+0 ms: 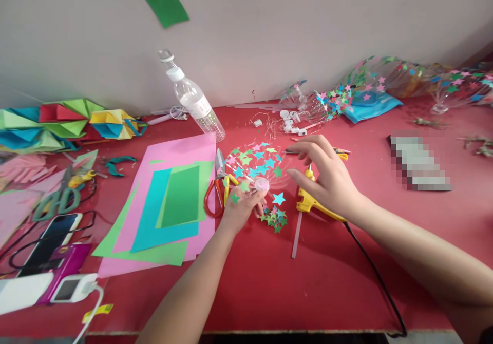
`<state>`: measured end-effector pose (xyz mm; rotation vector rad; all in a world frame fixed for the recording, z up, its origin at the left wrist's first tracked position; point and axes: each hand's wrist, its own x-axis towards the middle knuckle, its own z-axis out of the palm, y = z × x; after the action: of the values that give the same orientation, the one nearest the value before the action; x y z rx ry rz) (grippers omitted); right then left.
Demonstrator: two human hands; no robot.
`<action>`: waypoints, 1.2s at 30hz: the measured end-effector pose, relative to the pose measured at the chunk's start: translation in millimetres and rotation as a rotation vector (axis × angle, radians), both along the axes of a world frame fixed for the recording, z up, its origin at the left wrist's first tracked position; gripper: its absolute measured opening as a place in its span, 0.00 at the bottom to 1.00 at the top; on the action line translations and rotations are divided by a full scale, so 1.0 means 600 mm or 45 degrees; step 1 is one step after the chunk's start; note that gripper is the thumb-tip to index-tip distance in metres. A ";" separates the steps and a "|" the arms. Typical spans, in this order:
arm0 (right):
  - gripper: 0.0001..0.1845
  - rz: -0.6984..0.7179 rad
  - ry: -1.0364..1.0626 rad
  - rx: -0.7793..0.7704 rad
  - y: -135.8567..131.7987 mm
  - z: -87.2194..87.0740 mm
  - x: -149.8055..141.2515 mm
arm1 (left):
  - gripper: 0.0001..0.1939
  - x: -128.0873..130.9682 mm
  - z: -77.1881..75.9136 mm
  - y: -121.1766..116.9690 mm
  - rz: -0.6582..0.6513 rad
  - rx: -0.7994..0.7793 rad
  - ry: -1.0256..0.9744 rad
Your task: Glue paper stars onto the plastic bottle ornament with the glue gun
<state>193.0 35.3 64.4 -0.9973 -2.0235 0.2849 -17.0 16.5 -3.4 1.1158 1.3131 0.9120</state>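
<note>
My left hand (242,208) grips a clear plastic bottle piece by its capped neck; its thin strips fan outward. Blue, green and pink paper stars (262,169) cover those strips. A heap of loose stars (276,220) lies on the table just under this hand. My right hand (327,174) hovers with thumb and fingers apart, nothing visible between them. Below it rests a yellow hot glue gun (306,197) with a glue stick (296,235) poking out of its back. Red-handled scissors (214,198) and a yellow-handled tool lie left of the star piece, partly hidden.
Coloured paper sheets (179,195) are stacked on the red table (262,292). A clear bottle (198,108) stands behind. Phone (50,241), scissors and folded paper ornaments (65,120) sit left; starred plastic pieces (335,100) line the wall. The glue gun's black cord (375,272) runs to the front edge.
</note>
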 end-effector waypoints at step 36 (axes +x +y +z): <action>0.07 0.043 -0.317 0.734 -0.023 -0.014 -0.013 | 0.13 0.016 0.021 -0.011 -0.185 -0.089 -0.076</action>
<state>185.5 21.6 56.3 -0.6532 -2.1594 -0.4092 -7.6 10.1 9.1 1.1060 1.1902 0.7812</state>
